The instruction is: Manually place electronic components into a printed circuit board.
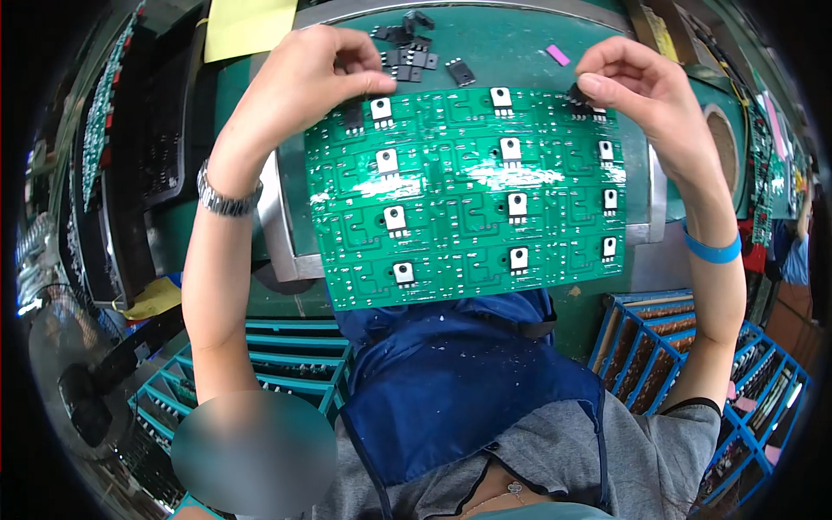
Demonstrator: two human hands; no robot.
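Note:
A green circuit board panel (451, 225) lies in front of me, with several white-faced three-legged transistors (386, 161) standing on it in rows. My left hand (325, 69) is over its far left corner, beside a pile of black transistors (412, 59). Its fingers are curled and the thumb is close to them; what they hold, if anything, is hidden. A dark transistor (353, 116) shows on the board just below that hand. At the far right corner, my right hand (637, 82) pinches a black transistor (577, 93) between thumb and fingers, its legs down toward the board.
One loose black transistor (459, 72) and a pink strip (557, 55) lie beyond the board. Yellow paper (247, 28) is at the far left. Blue slotted racks (290, 357) stand low at the left and right. A black fan-like device (87, 403) is at the left.

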